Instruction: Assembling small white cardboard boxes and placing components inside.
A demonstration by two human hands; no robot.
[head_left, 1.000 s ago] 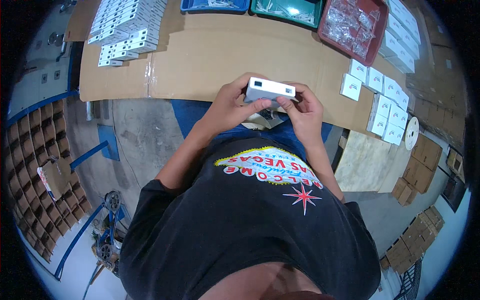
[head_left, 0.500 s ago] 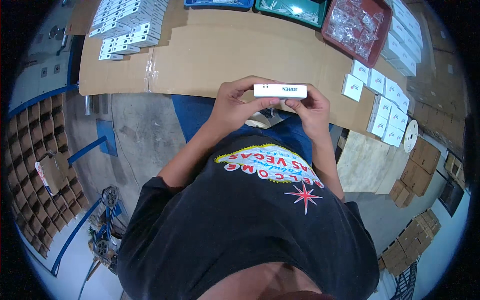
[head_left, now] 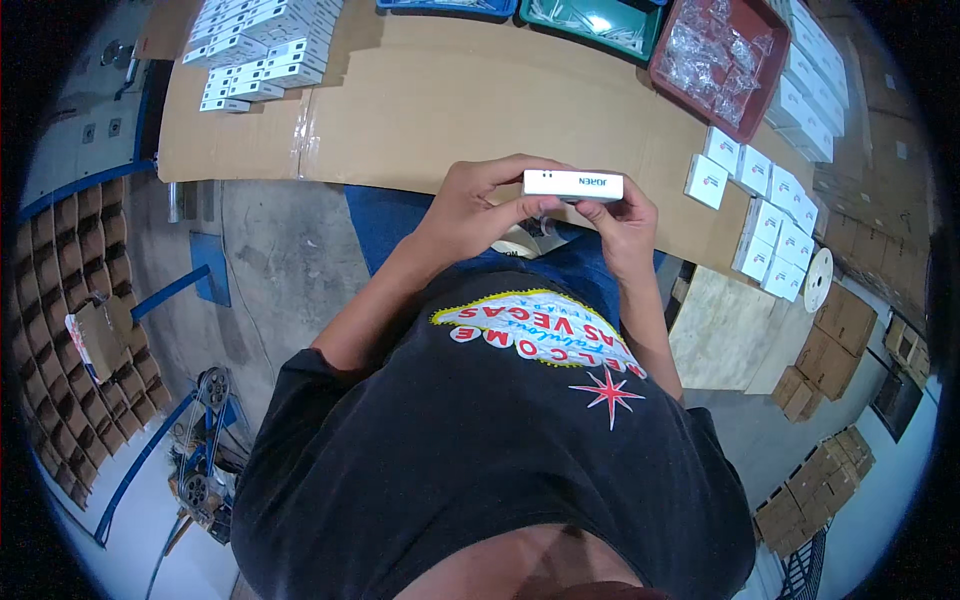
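A small white box (head_left: pixel 572 185) with dark print on its side is held up between my two hands, close to the near edge of the cardboard-covered table. My left hand (head_left: pixel 478 208) grips its left end, thumb beneath the near side and fingers behind. At the other end my right hand (head_left: pixel 625 225) has its thumb under the box and its fingers curled round the far side. Both thumbs lie close together at the lower edge. The fingertips behind the box are hidden.
White boxes (head_left: pixel 262 55) are stacked at the table's far left. Blue (head_left: pixel 450 10), green (head_left: pixel 590 40) and red (head_left: pixel 745 125) trays line the back; the red one holds clear plastic packets. More white boxes (head_left: pixel 706 180) lie at the right, near a tape roll (head_left: pixel 818 275).
The box has shifted slightly to the right in the picture and tilted a little, its right end lower. Both hands keep their hold on it.
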